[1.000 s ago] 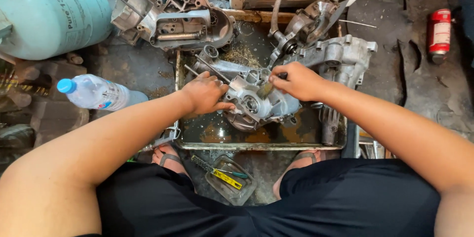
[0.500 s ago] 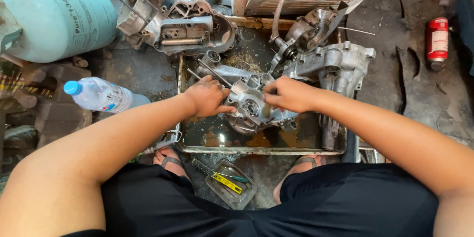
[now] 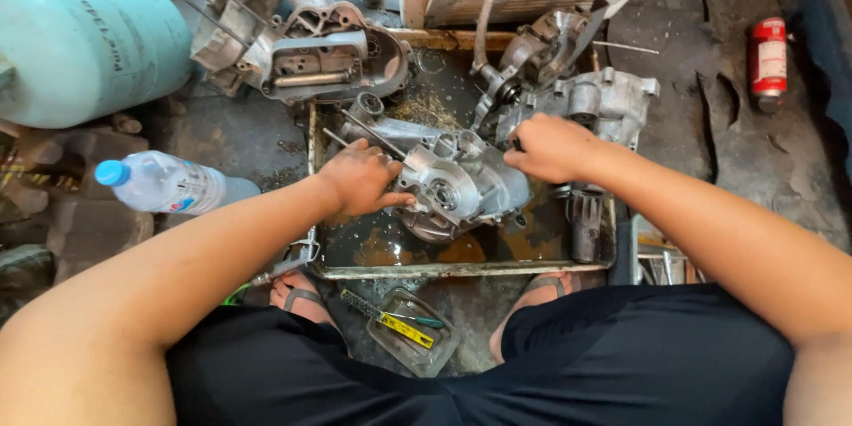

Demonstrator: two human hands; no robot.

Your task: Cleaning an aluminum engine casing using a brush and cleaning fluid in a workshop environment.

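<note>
A silver engine crankcase half (image 3: 461, 182) lies in a shallow metal tray (image 3: 461, 268) of dirty oil in front of me. My left hand (image 3: 359, 179) grips its left edge, with a thin rod (image 3: 373, 133) sticking out just above the fingers. My right hand (image 3: 550, 146) holds its upper right side, fingers curled over the casting. Behind the right hand, a second grey engine case (image 3: 603, 102) rests in the tray.
A pale green gas cylinder (image 3: 84, 35) lies at far left, with a plastic water bottle (image 3: 169, 185) below it. Another engine casing (image 3: 319, 53) sits behind the tray. A red can (image 3: 768, 58) lies at right. A small clear tray with tools (image 3: 408, 330) sits between my feet.
Both hands have shifted slightly on the crankcase half, and it has been turned a little in the tray. The view has tilted down a bit.
</note>
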